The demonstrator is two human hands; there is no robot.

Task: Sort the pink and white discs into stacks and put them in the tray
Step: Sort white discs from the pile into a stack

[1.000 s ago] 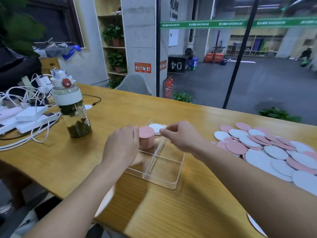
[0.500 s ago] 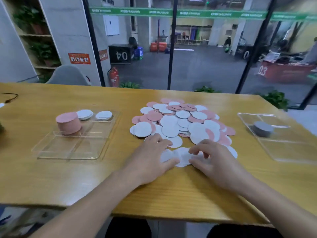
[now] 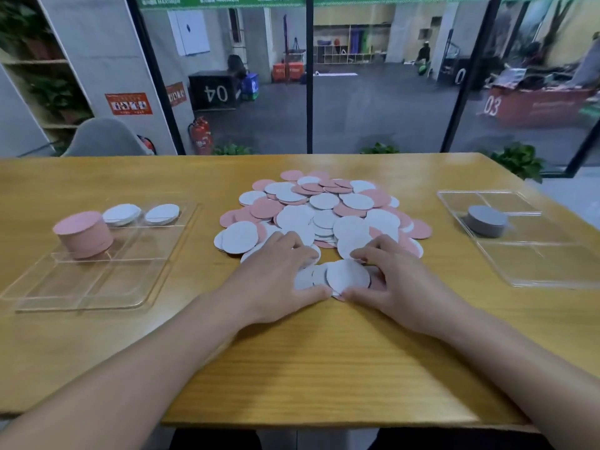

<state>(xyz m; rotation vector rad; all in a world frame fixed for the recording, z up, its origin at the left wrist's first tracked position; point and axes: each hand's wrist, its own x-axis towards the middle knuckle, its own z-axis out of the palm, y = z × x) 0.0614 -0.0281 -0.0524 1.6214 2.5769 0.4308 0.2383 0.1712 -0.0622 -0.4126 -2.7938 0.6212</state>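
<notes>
A loose pile of pink and white discs [image 3: 324, 209] lies in the middle of the wooden table. At its near edge, several white discs [image 3: 344, 276] overlap between my two hands. My left hand [image 3: 276, 274] cups them from the left with curled fingers; my right hand [image 3: 393, 280] cups them from the right, thumb against the front disc. On the left stands a clear divided tray [image 3: 97, 287] holding a tall pink stack [image 3: 83, 233] and two low white stacks [image 3: 121, 215] in its far compartments.
A second clear tray [image 3: 532, 261] sits at the right with a grey disc stack [image 3: 486, 220] in it. The table's near edge [image 3: 324, 420] runs just below my forearms. Behind the table is a glass wall and a grey chair [image 3: 104, 138].
The view swung from the left tray to the pile. Both hands left the tray, came to the pile's near edge and have drawn several white discs closer together.
</notes>
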